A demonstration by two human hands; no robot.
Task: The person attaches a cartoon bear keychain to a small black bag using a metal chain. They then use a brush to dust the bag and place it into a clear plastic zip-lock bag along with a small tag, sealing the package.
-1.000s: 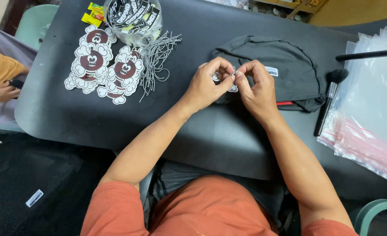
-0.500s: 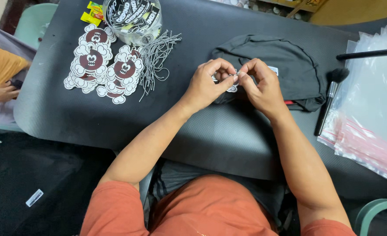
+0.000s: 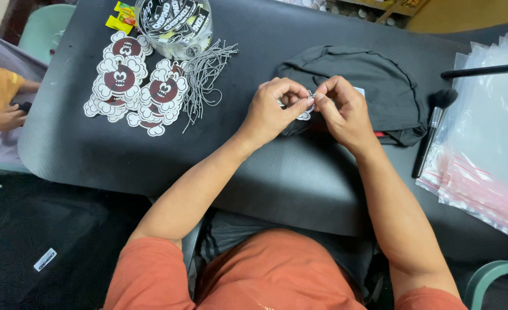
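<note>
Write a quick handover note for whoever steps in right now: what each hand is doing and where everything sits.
Left hand and right hand pinch a small white tag and a ball chain between their fingertips, over the folded black garment.
Spare ball chains and the pile of cut-out tags lie left on the table; clear bags lie right.
Chain closure is hidden. Pile still unchained.

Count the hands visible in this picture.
3. The left hand and right hand meet fingertip to fingertip over the dark folded garment; another person's hand rests at the far left edge.
</note>
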